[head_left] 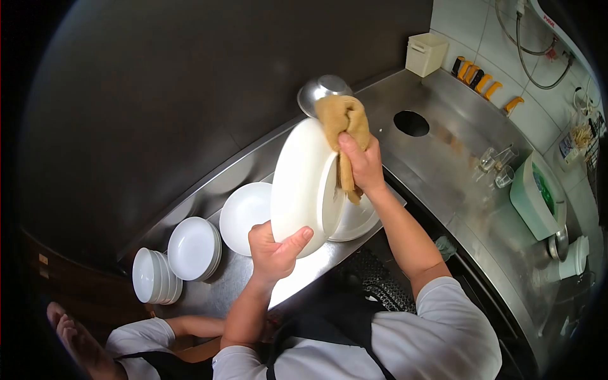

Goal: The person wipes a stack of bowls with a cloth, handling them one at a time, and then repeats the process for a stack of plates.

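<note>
Tilting above the steel counter (215,294), the white dish (299,183) is grasped low by the left hand (277,254), seemingly to steady it against the tan cloth (345,115) clenched in the right hand (363,163); stacked bowls (192,249) line the counter's wall-side edge, presumably saving space.

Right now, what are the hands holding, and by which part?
Left hand: the bowl, by its lower edge. Right hand: the cloth, by its middle.
</note>
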### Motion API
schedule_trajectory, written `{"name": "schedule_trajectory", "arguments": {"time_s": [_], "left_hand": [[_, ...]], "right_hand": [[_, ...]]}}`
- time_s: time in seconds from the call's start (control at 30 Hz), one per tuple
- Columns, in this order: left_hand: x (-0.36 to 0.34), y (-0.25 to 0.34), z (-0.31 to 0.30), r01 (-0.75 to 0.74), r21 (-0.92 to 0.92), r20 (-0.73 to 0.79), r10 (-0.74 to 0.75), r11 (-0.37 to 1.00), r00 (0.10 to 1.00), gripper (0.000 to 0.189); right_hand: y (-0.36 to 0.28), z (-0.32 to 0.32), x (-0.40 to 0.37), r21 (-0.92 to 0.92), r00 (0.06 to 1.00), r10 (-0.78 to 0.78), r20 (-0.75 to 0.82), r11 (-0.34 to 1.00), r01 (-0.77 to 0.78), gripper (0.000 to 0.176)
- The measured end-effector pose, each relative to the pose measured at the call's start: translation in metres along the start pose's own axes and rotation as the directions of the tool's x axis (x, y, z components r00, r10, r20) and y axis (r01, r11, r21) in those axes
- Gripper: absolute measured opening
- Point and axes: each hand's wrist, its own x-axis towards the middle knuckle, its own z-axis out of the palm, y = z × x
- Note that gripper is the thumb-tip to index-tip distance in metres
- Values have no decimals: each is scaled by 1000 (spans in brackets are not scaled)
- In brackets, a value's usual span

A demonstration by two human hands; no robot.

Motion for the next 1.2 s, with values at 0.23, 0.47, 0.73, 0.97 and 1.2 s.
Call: {"name": "schedule_trajectory", "arguments": {"time_s": [0.23, 0.47, 0.73, 0.97, 1.2], "left_hand": [[10, -26, -11, -50, -100, -129, 37, 994, 991, 20], [2, -1, -5, -103, -94, -142, 89, 990, 986, 21], [12, -15, -15, -92, 76, 36, 90, 993, 995, 17], [-15, 28, -35, 32, -245, -82, -54, 969, 995, 26], [-18, -18, -53, -138, -473, -265, 9, 870, 964, 54]], "right_hand": [[7, 46, -72, -463, 755, -634, 168, 625, 628, 55], [32, 32, -41, 147, 984, 162, -72, 978, -151, 65], [-55, 48, -35, -506, 700, -543, 464, 487, 712, 64], [-2, -23, 31, 413, 935, 240, 261, 848, -333, 60], [65, 10, -34, 723, 873, 457, 171, 544, -427, 71]]}}
